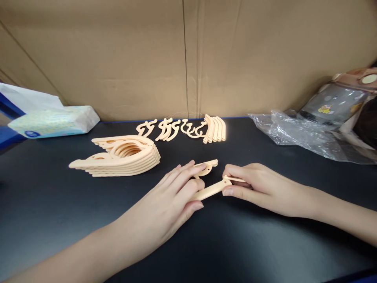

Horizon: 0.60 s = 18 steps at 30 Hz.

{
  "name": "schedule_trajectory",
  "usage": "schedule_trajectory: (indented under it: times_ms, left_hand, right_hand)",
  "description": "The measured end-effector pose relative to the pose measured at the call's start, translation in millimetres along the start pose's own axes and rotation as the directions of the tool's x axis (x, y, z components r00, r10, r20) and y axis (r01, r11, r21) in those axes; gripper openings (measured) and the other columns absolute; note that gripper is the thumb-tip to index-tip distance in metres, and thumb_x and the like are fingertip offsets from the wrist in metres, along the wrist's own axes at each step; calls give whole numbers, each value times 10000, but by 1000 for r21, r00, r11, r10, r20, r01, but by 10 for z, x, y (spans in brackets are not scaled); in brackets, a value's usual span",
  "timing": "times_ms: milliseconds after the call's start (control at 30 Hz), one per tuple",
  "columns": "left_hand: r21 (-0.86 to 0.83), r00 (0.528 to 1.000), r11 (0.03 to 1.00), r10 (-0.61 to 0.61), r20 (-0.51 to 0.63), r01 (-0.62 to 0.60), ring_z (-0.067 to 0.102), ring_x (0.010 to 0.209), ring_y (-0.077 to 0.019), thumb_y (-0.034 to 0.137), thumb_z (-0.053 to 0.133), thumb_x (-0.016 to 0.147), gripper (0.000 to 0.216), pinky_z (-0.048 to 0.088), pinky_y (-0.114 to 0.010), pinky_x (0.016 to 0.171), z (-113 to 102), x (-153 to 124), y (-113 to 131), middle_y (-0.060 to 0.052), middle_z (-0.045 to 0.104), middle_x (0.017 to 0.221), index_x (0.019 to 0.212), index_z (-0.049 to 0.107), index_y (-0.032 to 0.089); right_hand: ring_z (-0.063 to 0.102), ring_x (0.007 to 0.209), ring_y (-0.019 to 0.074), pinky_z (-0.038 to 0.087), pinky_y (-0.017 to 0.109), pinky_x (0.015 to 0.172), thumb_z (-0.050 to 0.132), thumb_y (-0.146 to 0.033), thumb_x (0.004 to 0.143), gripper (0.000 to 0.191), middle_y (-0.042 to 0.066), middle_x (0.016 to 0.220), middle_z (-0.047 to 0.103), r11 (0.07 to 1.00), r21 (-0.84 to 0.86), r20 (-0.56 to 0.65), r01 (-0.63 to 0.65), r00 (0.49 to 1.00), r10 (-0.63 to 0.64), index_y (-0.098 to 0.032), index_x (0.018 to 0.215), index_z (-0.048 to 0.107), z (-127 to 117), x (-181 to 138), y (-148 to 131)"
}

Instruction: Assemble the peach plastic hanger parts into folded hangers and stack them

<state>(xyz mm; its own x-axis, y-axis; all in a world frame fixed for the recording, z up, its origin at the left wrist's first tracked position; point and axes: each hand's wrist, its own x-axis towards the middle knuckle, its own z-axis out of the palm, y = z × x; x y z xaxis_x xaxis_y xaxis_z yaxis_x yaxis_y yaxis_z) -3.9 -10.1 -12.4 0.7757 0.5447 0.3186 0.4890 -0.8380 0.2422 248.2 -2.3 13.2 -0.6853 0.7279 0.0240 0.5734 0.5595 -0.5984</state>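
My left hand (179, 188) grips a cream plastic folding hanger (210, 190), its fingers bent over two of the arms. One arm end pokes out beyond the fingertips, and another points toward my right hand (250, 186). That hand pinches a thin cream plastic piece (237, 179) between thumb and finger, against the holed end of the hanger's arm. Most of the thin piece is hidden in the palm. To the left of my hands lies a neat stack of cream folded hangers (132, 163).
Loose cream hooks (169, 129) lie along the back of the black table (118, 220), beside several curved arm pieces (216, 127). A tissue pack (59, 122) is at back left. Crumpled clear plastic (291, 133) and a transparent bottle (326, 104) are at right. Cardboard (132, 59) stands behind.
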Motion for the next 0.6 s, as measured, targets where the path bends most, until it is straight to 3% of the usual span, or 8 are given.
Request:
schedule_trajectory:
  times_ms: [267, 600]
  left_hand:
    - [42, 999, 999, -19, 29, 18, 307, 1413, -283, 216, 377, 1005, 140, 409, -494, 1088, -9, -12, 14, -125, 360, 1483, 1061, 503, 188]
    - [61, 999, 998, 11, 50, -14, 256, 1436, -255, 226, 360, 1015, 163, 383, -466, 1116, -14, -24, 7, -104, 378, 1467, 1106, 491, 195]
  right_hand:
    - [394, 523, 108, 272, 244, 515, 378, -405, 1018, 304, -64, 632, 399, 999, -34, 26, 27, 999, -26, -227, 772, 351, 18, -6, 14]
    - [335, 439, 105, 228, 251, 448, 269, -438, 1035, 335, -65, 603, 437, 927, -341, -73, 158, 978, -194, -234, 776, 330, 101, -37, 97]
